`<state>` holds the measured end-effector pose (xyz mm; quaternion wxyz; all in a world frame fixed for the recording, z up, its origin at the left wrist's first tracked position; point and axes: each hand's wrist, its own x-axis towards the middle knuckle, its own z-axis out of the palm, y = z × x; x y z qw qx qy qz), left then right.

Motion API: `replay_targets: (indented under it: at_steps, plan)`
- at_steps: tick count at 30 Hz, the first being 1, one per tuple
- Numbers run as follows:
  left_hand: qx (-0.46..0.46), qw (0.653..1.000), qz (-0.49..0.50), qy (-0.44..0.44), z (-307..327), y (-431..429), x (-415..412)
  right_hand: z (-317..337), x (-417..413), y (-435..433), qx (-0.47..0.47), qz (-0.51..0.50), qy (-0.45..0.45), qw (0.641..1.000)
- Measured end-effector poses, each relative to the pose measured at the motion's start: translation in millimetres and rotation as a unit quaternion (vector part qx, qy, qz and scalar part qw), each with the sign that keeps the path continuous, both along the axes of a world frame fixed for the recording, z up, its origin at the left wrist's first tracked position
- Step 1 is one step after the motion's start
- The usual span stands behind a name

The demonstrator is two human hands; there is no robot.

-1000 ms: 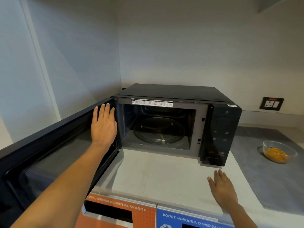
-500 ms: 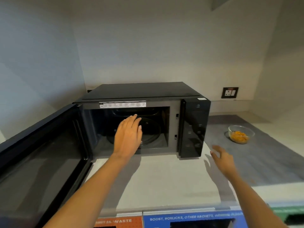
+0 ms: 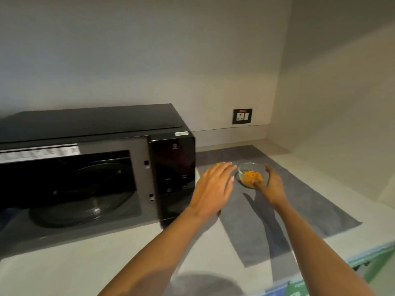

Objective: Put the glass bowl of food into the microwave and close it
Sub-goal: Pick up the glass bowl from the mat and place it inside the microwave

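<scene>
A small glass bowl [image 3: 249, 172] of orange food rests on a grey mat [image 3: 303, 201] to the right of the microwave. My right hand [image 3: 272, 185] curls around the bowl's right side, with the thumb against its near wall and the fingers at its far rim. Just left of the bowl hovers my left hand [image 3: 213, 186], flat, fingers apart and holding nothing. The black microwave [image 3: 102, 133] stands at the left with its cavity exposed and the glass turntable [image 3: 85, 195] bare. Its door is out of frame at the left.
The microwave's control panel [image 3: 173, 178] stands between the cavity and the bowl. A wall socket [image 3: 242, 116] sits on the back wall. The side wall closes the counter on the right. Labelled waste bins [image 3: 320, 283] line the counter's front edge.
My view has swung right. My left hand left the microwave door and crossed toward the bowl. My right hand rose from the counter and reached the bowl.
</scene>
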<state>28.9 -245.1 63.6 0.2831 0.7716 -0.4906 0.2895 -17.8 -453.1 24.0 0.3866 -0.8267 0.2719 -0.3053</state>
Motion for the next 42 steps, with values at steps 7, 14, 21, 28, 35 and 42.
replay_targets:
  at_steps: [7,14,21,28,35,42]
  plan:
    - [0.018,0.973,0.036,0.228,-45.6,-116.7,44.8,-30.5,26.8,-80.8,0.029,0.027,0.061,0.997]
    - [-0.047,0.89,0.08,0.447,-78.2,-172.6,79.9,-60.2,40.8,-107.2,0.248,0.169,-0.056,0.952]
    - [-0.136,0.772,0.036,0.619,-94.7,-211.4,91.9,-73.0,46.7,-125.9,0.178,0.207,-0.014,0.962]
    - [-0.161,0.714,0.019,0.681,-96.2,-228.0,97.6,-79.2,55.6,-130.4,0.178,0.189,0.031,0.965]
    - [-0.183,0.703,0.019,0.687,-87.8,-214.5,88.4,-78.1,51.2,-116.4,0.209,0.193,-0.021,0.958]
    - [-0.183,0.703,0.014,0.688,-67.4,-169.0,57.4,-59.2,21.6,-68.2,0.262,0.263,-0.076,0.925]
